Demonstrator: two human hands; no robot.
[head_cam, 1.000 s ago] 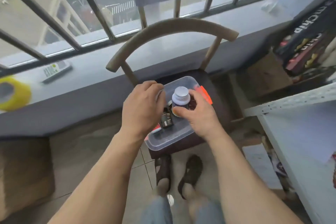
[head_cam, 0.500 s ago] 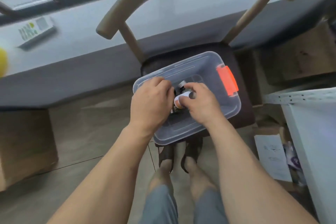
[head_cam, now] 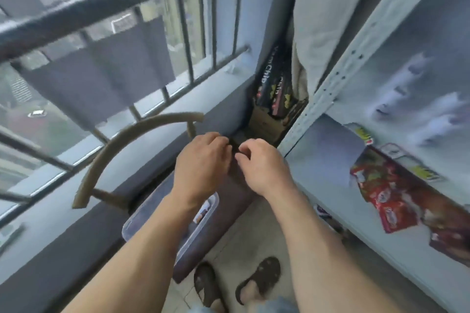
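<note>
Balcony railing and a grey ledge fill the far left, with a pale metal shelf on the right. Above the chair, just beyond the clear plastic box on its seat, the left hand and right hand meet, the fingers of both curled in and pinching a small dark item between them; blur hides what it is. The step in hand looks like working that item open or apart. The next move likely calls for one hand to hold firm while the other twists or pulls, keeping the item over the box
</note>
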